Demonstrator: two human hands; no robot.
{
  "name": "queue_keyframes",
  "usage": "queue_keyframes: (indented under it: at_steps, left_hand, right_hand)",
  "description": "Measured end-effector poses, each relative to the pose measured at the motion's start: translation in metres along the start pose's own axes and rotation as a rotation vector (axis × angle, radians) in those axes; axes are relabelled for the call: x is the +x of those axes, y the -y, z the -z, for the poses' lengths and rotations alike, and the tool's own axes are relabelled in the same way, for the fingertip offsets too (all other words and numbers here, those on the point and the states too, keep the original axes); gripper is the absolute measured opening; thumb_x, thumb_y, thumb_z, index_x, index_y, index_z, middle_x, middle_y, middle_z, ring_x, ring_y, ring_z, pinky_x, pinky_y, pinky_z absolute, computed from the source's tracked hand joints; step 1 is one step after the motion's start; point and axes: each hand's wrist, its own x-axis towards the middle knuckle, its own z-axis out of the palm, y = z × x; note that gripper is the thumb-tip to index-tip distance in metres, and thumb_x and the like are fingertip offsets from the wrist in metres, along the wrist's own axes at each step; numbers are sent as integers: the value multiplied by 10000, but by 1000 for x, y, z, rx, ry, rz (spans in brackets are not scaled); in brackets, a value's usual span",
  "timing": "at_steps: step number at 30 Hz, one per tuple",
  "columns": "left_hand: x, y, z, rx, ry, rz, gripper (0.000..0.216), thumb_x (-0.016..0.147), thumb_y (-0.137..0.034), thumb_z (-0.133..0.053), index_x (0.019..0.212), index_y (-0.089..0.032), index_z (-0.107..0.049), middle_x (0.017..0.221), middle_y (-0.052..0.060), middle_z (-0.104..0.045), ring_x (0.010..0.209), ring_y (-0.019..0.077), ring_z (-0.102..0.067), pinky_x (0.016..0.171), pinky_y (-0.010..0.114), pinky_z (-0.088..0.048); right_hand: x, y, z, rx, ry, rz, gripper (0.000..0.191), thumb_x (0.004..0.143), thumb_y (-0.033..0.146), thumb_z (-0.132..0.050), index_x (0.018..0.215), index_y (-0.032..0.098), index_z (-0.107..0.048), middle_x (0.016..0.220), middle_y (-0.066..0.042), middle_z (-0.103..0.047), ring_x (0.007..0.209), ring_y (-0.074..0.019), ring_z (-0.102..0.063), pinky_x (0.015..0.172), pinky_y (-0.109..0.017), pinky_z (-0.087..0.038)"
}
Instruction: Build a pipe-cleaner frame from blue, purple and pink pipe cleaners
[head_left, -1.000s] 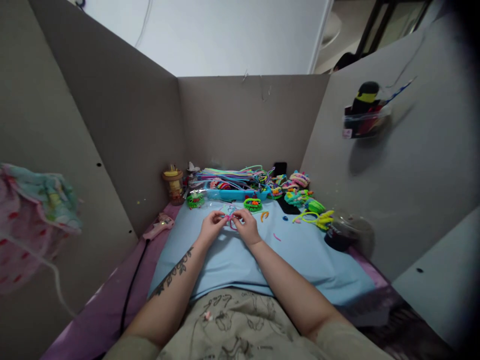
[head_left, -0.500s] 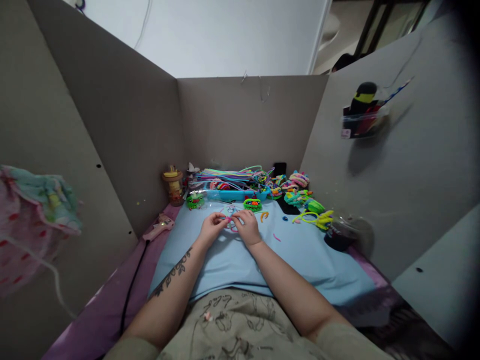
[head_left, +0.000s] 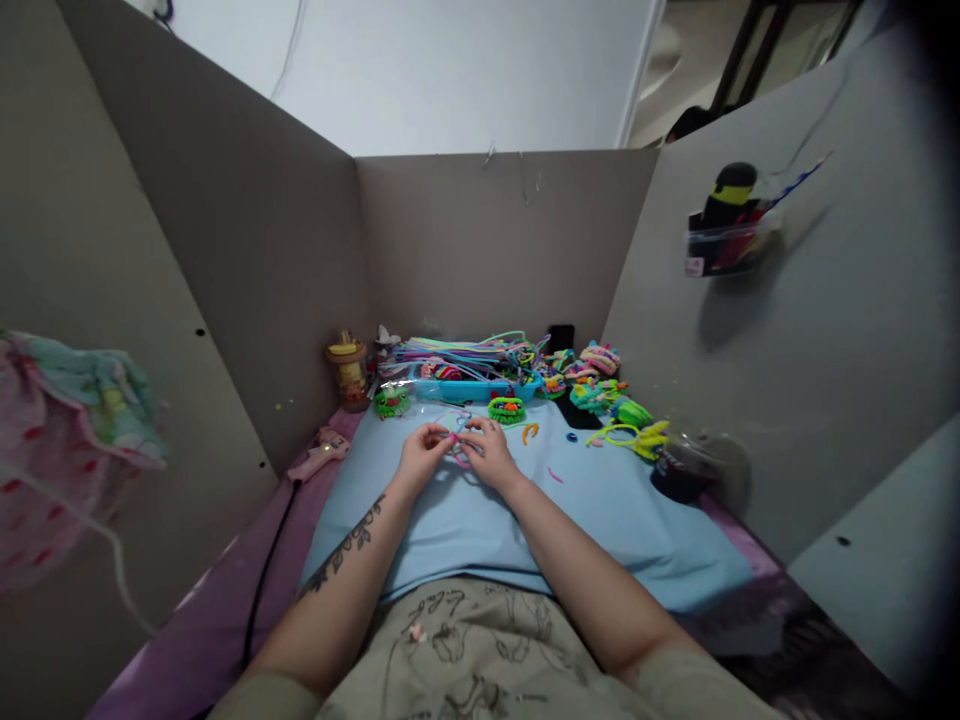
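Over the blue cloth (head_left: 457, 530), my left hand (head_left: 421, 456) and my right hand (head_left: 489, 456) meet with their fingertips close together. Both pinch a small piece of bent pink and light-blue pipe cleaner (head_left: 463, 462); its exact shape is partly hidden by the fingers. Just beyond them sits a green pipe-cleaner piece (head_left: 506, 408) with an orange middle. A curled orange pipe cleaner (head_left: 530, 432) and a short pink scrap (head_left: 555, 475) lie to the right of my right hand.
Behind, a blue tray (head_left: 480, 390) holds many pipe cleaners. A pink glue gun (head_left: 321, 455) with a black cord lies left. Colourful pipe-cleaner pieces (head_left: 592, 395) and a dark tub (head_left: 679, 475) stand right. Grey panels (head_left: 495, 250) enclose the table; a brown cup (head_left: 349, 375) stands back left.
My right hand has shifted slightly left and its fingers have moved over the piece. A light-blue strand now shows more plainly between the hands. The things on the table are unchanged.
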Motion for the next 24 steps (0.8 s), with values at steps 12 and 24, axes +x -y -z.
queue_keyframes:
  at_steps: [12, 24]
  left_hand:
    - [-1, 3, -2, 206, -25, -170, 182, 662, -307, -706, 776, -173, -659, 740, 28, -670, 704, 169, -612, 704, 288, -480]
    - [3, 9, 1, 269, -126, -142, 191, 662, -301, -690, 795, -172, -644, 724, 29, -682, 679, 179, -644, 655, 275, -478]
  right_hand:
    - [2, -8, -5, 94, -16, -121, 83, 759, 257, -650, 732, 215, -715, 935, -51, -517, 954, -214, -512, 907, -374, -397]
    - [1, -2, -7, 72, -29, -127, 162, 817, 302, -578, 809, 217, -716, 927, -59, -547, 946, -211, -527, 888, -360, -406]
